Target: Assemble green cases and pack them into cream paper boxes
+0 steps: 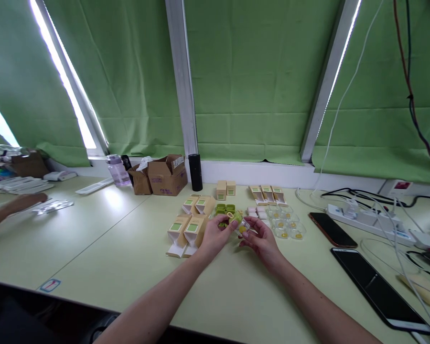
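Note:
Both my hands meet over the middle of the pale green table. My left hand pinches a small green lid between thumb and fingers. My right hand grips a small clear jar with yellow content just beside the lid. Behind them lie more green lids, clear jars with yellow dots and small white pads. Open tan cartons with green labels lie to the left of my hands.
Brown cardboard boxes, a black cylinder and a purple bottle stand at the back. Two phones and a tablet lie right, beside a power strip with cables. Another person's hand rests far left.

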Tool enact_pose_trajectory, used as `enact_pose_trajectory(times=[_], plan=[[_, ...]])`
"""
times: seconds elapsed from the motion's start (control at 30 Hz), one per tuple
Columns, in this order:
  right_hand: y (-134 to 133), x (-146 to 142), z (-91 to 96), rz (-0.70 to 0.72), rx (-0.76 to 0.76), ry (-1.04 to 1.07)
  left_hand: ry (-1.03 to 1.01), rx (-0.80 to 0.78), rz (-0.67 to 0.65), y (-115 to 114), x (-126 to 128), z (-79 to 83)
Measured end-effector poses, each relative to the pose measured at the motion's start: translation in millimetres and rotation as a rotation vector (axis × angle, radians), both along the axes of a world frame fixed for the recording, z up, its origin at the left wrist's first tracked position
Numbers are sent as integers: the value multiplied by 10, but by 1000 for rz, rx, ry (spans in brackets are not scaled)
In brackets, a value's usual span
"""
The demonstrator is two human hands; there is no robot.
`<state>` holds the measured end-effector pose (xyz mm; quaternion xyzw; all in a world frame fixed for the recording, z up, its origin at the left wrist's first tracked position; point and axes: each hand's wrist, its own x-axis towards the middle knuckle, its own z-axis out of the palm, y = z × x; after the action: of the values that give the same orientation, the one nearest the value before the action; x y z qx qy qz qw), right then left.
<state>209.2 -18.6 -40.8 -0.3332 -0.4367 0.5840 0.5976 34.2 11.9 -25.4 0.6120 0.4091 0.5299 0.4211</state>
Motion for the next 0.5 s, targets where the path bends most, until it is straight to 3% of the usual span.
enact_pose_trajectory(times=[0.23,0.5], plan=[[16,2,-11,9,22,-9,-17,0,-41,-15,3,8],[-6,11,17,20,137,-160,-13,38,-100,-58,-19,25]])
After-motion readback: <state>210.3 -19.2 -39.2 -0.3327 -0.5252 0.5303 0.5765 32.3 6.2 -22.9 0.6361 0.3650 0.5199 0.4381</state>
